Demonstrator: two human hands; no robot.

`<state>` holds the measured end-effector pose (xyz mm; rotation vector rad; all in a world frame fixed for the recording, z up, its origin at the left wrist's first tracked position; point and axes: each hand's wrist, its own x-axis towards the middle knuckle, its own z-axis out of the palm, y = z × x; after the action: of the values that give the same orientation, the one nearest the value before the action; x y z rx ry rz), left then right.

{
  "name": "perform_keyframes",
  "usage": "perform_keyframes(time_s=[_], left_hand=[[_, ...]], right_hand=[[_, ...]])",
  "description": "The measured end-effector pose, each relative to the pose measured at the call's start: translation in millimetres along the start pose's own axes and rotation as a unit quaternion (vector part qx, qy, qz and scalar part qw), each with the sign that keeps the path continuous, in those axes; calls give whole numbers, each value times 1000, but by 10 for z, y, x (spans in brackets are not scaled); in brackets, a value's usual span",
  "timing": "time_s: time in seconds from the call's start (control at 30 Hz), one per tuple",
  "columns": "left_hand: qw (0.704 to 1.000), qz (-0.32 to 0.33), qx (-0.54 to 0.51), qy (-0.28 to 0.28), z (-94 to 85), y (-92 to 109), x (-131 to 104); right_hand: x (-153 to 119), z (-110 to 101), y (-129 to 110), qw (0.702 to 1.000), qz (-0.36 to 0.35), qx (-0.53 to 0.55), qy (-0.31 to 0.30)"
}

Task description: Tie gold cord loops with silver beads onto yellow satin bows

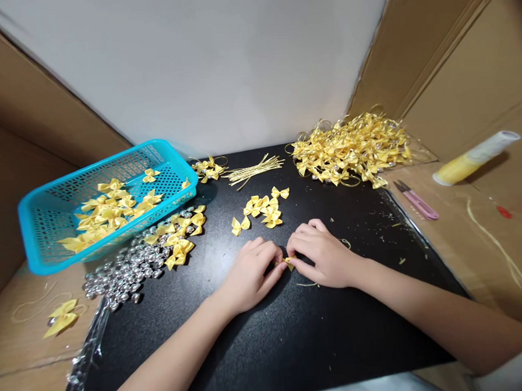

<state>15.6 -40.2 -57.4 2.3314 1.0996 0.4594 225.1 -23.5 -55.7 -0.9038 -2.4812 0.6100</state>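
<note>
Over the black table [198, 333], my left hand [254, 274] and my right hand [323, 256] meet fingertip to fingertip. Both pinch one small yellow bow [290, 264], which is mostly covered by the fingers. Just beyond my hands lies a loose group of yellow bows [271, 216]. Further back is a bundle of thin gold ties [256, 170]. Silver bells [127, 272] are heaped to the left, with several yellow bows [179, 252] beside and on them.
A blue basket [45, 253] holding yellow bows stands at the left. A big pile of finished-looking bows with gold loops [350, 150] is at the back right. Pink-handled snips [420, 204] and a yellow thread spool [456, 168] are on the cardboard at right.
</note>
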Motion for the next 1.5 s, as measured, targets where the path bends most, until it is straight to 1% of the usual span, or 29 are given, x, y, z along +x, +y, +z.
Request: perform_keyframes(time_s=[0.13,0.23,0.37,0.53,0.6,0.73,0.83,0.97,1.07,1.17,1.27,1.37,1.5], left_hand=[[996,-7,-81,-20,-32,31,1],[994,-2,-103,-33,-36,32,-10],[996,0,-78,-31,-16,6,-23],[998,4,-54,-30,-12,0,-19],[998,3,-50,-30,-15,5,-15],[999,5,-34,-11,-15,1,-8],[1000,12,-4,5,-6,-15,-6],[1000,19,7,0,8,-37,-13],[999,13,-26,-13,-3,-31,-19],[995,2,-98,-31,-36,6,-20],[981,-5,-185,-50,-62,54,-20],[968,-15,-244,-58,-55,83,-19],[957,-25,-280,-72,-28,75,-16]], right_hand=[[-9,1,-22,998,3,57,-2],[-12,25,-16,997,9,76,13],[-13,45,8,998,0,40,41],[-22,41,24,997,-59,-6,52],[-26,41,32,995,-72,-18,59],[-24,51,53,994,-74,-20,77],[-19,64,56,995,-51,-15,87],[-14,63,36,998,-19,-23,55],[-7,36,13,1000,-13,-7,16],[1,5,-13,998,-14,63,-25],[4,-5,-33,985,-5,166,-55],[9,2,-43,968,-3,242,-64],[22,3,-41,959,1,276,-66]])
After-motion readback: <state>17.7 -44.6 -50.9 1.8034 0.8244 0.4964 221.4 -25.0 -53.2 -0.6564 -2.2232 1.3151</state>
